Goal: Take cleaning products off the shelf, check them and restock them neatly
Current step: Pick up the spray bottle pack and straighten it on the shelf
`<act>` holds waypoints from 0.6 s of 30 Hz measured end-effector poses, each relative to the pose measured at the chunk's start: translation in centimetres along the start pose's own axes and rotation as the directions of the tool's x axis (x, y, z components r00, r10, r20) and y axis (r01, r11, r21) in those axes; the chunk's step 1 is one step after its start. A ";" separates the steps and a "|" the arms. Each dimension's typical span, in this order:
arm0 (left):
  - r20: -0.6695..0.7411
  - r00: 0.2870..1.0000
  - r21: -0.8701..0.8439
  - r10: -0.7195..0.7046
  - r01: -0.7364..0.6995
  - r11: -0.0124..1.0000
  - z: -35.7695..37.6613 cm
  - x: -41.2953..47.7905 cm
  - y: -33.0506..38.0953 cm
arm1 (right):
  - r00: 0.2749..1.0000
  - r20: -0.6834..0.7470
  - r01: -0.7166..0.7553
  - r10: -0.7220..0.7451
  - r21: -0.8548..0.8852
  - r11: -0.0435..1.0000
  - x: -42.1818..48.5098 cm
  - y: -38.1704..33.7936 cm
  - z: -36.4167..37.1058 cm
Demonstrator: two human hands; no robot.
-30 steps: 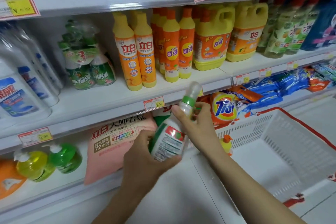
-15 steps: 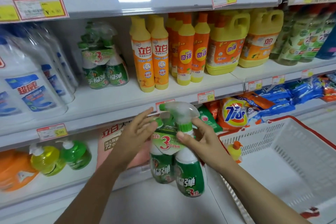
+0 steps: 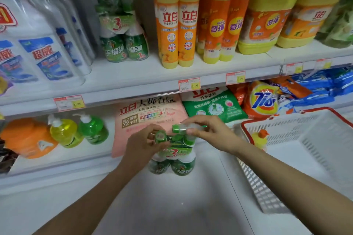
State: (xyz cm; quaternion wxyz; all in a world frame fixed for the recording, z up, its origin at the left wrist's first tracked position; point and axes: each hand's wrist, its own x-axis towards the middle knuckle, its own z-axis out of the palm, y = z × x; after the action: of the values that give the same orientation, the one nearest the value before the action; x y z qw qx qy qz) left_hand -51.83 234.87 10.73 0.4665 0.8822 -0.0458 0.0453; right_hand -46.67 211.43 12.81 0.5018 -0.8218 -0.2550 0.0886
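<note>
You have brought the green three-pack [image 3: 172,160] down and stood it upright. A second ago it lay tilted with its back label towards you, and half a second ago it hung higher, front label facing you. Now you look down on its tops. I judge the check is nearly done and restocking comes next.

Your left hand [image 3: 143,145] curls its fingers round a green cap at the pack's top left. Your right hand [image 3: 208,131] pinches the clear spray head at its top right. I cannot tell whether the pack's base rests on the white ledge under it. It is one pack. Its wrapper shows a 3, but only two bottle bodies show from here.

Right of the pack stands one white basket [image 3: 305,139] with one small yellow bottle [image 3: 258,138] inside.

Just behind the pack, on the lower shelf, lie three bags: one pink bag [image 3: 147,116], one green bag [image 3: 214,105] and one Tide bag [image 3: 264,99]. Left of the pack stand two pump bottles, one yellow [image 3: 64,132] and one green [image 3: 92,129].

Above and behind the pack, the middle shelf [image 3: 133,76] carries one matching pack [image 3: 122,30]. Up and right of your pack are two tall orange bottles [image 3: 169,25] in the front row and, further right, two yellow jugs [image 3: 267,15].
</note>
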 end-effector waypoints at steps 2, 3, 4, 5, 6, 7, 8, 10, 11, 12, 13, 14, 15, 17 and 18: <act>0.113 0.993 0.071 -0.043 0.035 0.997 0.4 -0.7 -2.3 | 0.999 0.039 -0.024 0.024 -0.005 1.000 -0.3 1.9 2.0; 0.165 0.984 0.104 -0.064 0.047 0.993 0.7 -1.1 -3.5 | 0.997 0.067 -0.035 0.036 -0.015 0.999 -0.6 3.0 3.0; 0.209 0.975 0.135 -0.078 0.050 0.990 1.0 -1.6 -4.7 | 0.995 0.095 -0.039 0.042 -0.031 0.999 -1.0 4.1 4.0; 0.249 0.964 0.172 -0.093 0.050 0.984 1.5 -2.2 -6.0 | 0.992 0.121 -0.038 0.043 -0.046 0.998 -1.6 5.1 4.9; 0.288 0.951 0.209 -0.112 0.051 0.977 2.0 -2.9 -7.1 | 0.989 0.143 -0.037 0.045 -0.055 0.998 -2.2 6.2 5.8; 0.322 0.937 0.234 -0.137 0.061 0.970 2.7 -3.7 -8.2 | 0.985 0.163 -0.038 0.047 -0.061 0.997 -2.9 7.2 6.6; 0.348 0.924 0.241 -0.159 0.075 0.968 3.4 -4.5 -9.2 | 0.981 0.186 -0.043 0.055 -0.065 0.997 -3.5 8.0 7.3; 0.372 0.909 0.245 -0.186 0.097 0.965 5.0 -6.3 -10.9 | 0.967 0.238 -0.077 0.089 -0.058 0.995 -4.8 9.6 8.7; 0.378 0.905 0.255 -0.195 0.101 0.962 5.8 -7.1 -11.6 | 0.957 0.269 -0.100 0.111 -0.054 0.994 -5.3 10.3 9.2; 0.389 0.898 0.271 -0.204 0.100 0.957 6.5 -8.0 -12.1 | 0.944 0.300 -0.124 0.134 -0.054 0.991 -5.8 10.9 9.7; 0.405 0.889 0.295 -0.212 0.092 0.951 7.1 -8.7 -12.5 | 0.933 0.326 -0.146 0.155 -0.054 0.988 -6.2 11.4 10.1; 0.420 0.881 0.318 -0.217 0.081 0.945 7.6 -9.4 -12.9 | 0.922 0.344 -0.167 0.175 -0.054 0.984 -6.7 11.8 10.5; 0.432 0.875 0.333 -0.220 0.072 0.940 8.0 -10.1 -13.2 | 0.913 0.360 -0.186 0.190 -0.047 0.981 -7.1 12.2 10.9; 0.430 0.880 0.321 -0.200 0.058 0.945 8.4 -11.2 -13.8 | 0.899 0.392 -0.204 0.198 -0.027 0.979 -7.5 12.6 11.3; 0.414 0.891 0.305 -0.185 0.056 0.951 8.5 -11.6 -14.0 | 0.893 0.407 -0.202 0.194 -0.024 0.979 -7.5 12.7 11.4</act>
State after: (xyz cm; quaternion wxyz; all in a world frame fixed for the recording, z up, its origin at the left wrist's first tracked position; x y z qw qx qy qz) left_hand -61.25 236.12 -6.97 0.3142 0.9286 -0.0869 -0.1771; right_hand -53.43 211.85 -4.53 0.4340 -0.8021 -0.2681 0.3107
